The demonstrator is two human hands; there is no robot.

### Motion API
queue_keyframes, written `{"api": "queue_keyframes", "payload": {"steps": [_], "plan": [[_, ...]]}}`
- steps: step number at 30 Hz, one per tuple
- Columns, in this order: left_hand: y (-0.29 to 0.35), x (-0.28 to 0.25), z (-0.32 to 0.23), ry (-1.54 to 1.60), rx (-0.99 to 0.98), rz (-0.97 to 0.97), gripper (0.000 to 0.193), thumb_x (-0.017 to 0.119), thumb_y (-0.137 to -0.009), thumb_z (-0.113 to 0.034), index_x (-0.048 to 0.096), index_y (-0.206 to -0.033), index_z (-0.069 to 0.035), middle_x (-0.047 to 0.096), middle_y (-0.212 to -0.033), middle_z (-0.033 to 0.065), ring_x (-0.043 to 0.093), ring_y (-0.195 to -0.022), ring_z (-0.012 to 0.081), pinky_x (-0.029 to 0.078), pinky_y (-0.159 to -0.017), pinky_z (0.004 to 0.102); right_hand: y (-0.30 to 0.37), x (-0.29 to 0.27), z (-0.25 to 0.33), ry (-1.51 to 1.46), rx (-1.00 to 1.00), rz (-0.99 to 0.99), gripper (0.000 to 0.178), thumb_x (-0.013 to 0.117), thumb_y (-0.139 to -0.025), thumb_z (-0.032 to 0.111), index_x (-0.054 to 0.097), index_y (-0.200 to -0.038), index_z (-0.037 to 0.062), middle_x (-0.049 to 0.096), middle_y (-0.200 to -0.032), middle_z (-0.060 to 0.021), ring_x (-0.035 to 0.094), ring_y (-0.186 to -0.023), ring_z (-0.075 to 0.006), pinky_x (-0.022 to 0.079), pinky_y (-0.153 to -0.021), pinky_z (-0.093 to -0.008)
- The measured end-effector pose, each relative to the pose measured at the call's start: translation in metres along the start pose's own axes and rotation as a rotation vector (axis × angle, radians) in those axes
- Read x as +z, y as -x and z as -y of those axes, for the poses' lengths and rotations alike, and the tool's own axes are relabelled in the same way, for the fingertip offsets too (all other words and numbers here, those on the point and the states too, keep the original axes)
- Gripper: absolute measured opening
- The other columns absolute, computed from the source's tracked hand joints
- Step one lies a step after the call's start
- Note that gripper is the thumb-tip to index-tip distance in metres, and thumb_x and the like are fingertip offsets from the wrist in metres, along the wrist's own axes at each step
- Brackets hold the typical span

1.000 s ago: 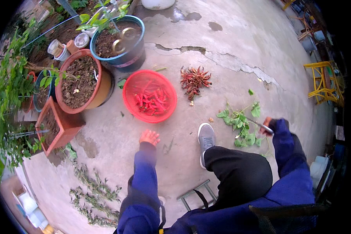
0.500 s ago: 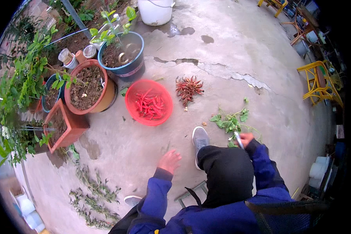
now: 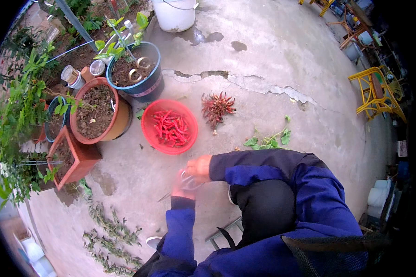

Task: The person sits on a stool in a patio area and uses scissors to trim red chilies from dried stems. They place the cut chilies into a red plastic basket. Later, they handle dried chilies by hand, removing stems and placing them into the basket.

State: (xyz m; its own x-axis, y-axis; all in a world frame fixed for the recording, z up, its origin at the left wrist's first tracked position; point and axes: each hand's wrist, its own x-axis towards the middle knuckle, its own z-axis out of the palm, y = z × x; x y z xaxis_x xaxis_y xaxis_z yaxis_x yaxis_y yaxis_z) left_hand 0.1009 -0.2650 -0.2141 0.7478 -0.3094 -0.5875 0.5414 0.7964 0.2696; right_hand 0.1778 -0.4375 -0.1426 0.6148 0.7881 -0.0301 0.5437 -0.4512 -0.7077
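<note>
My two hands meet just below the red plastic basket (image 3: 148,141), which holds red chilli peppers (image 3: 172,129). My right hand (image 3: 199,167) reaches across from the right with its fingers curled on a shiny pale grey tool (image 3: 189,180). Motion smears the tool, so its kind is unclear. Directly beneath, my left hand (image 3: 180,188) touches or nearly touches it, too blurred for its fingers to show. A heap of darker red chillies (image 3: 218,109) lies on the concrete right of the basket. Beyond my right sleeve lie green leafy stems (image 3: 269,141), partly hidden by it.
Potted plants stand at the left, among them a blue pot (image 3: 148,87), a round orange pot (image 3: 120,117) and a square terracotta planter (image 3: 85,159). Wilted stems (image 3: 111,240) lie lower left. A white bucket (image 3: 174,16) is at the top, a yellow chair (image 3: 372,92) at the right.
My right hand has swung left from the green stems, carrying the pale grey tool to my left hand. The left hand has shifted slightly left. My right forearm now covers part of the stems.
</note>
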Motion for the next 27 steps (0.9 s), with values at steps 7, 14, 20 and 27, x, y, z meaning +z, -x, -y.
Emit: {"api": "queue_keyframes", "payload": {"steps": [7, 14, 20, 27], "plan": [[0.039, -0.06, -0.04, 0.024, 0.009, -0.365, 0.027, 0.051, -0.087, -0.027, 0.057, -0.108, -0.012, 0.058, -0.115, 0.0116, 0.057, -0.102, 0.0346, 0.05, -0.076, 0.0493, -0.004, -0.023, -0.165, 0.556, 0.776, -0.486, 0.026, 0.061, -0.072, 0.021, 0.056, -0.096, 0.0126, 0.05, -0.096, -0.014, 0.058, -0.083, -0.0331, 0.048, -0.064, -0.0472], [0.079, -0.062, -0.031, 0.015, 0.01, -0.342, 0.031, 0.047, -0.088, -0.027, 0.049, -0.112, -0.007, 0.052, -0.121, 0.0157, 0.054, -0.106, 0.0359, 0.048, -0.083, 0.0532, 0.002, -0.063, -0.273, 0.534, 1.018, 0.068, 0.03, 0.049, -0.085, 0.028, 0.06, -0.106, 0.0109, 0.064, -0.097, -0.0156, 0.062, -0.091, -0.032, 0.05, -0.077, -0.0427], [0.102, -0.042, -0.034, -0.021, 0.052, -0.304, 0.029, 0.049, -0.087, -0.024, 0.052, -0.109, -0.007, 0.051, -0.122, 0.0162, 0.056, -0.104, 0.035, 0.048, -0.084, 0.0535, 0.063, -0.061, -0.291, 0.071, 1.055, -0.448, 0.019, 0.06, -0.076, 0.02, 0.067, -0.089, 0.0072, 0.063, -0.066, -0.0116, 0.064, -0.062, -0.0272, 0.052, -0.058, -0.0383], [0.148, -0.012, -0.058, 0.024, 0.186, -0.236, 0.026, 0.051, -0.084, -0.021, 0.054, -0.106, -0.008, 0.055, -0.118, 0.0154, 0.06, -0.092, 0.0307, 0.051, -0.079, 0.0511, 0.108, -0.189, -0.12, -0.854, 0.836, -0.873, 0.013, 0.06, -0.077, 0.009, 0.064, -0.083, -0.0019, 0.055, -0.058, -0.0046, 0.046, -0.039, -0.0112, 0.035, -0.035, -0.027]]}}
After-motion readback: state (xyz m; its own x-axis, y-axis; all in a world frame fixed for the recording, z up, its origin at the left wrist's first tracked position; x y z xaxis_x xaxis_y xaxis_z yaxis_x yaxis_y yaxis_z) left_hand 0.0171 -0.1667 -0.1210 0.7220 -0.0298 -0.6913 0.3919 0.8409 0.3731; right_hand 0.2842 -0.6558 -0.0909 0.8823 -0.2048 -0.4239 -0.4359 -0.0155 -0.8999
